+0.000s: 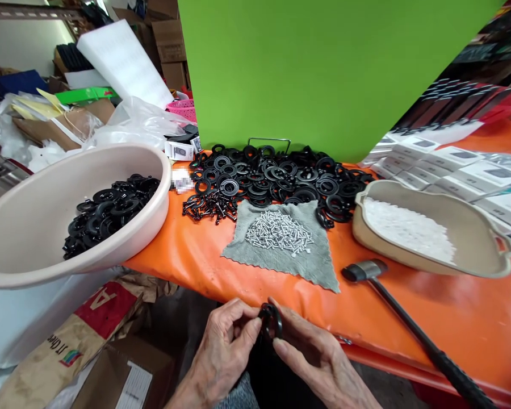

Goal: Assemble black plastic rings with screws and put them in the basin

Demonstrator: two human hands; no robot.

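Gripping a black ring (pixel 271 321) between both hands, right at the bottom of the view, just off the near edge of the orange table cover (pixel 187 255)! The left hand (pixel 223 347) pinches it from one side with thumb and fingers, the right hand (pixel 313 355) closes in from the other, and the two are together, the ring caught between their fingertips. It stands on edge and tilted, its hole facing roughly sideways toward the right hand, with neither hand clearly nearer. Straight ahead on that cover, a grey cloth (pixel 319 267) carries a heap of silver screws (pixel 278 230), and behind it spreads a big pile of black rings (pixel 281 176), a cluster of small black parts (pixel 208 205) at its left end. Over to the left, a beige basin (pixel 111 156) holds more black rings (pixel 108 213). Over to the right, a beige tray (pixel 366 199) is filled with white pellets (pixel 409 230), and a black mallet (pixel 413 324) lies across the cover on the right hand's side. A green board (pixel 323 74) rises behind it all.
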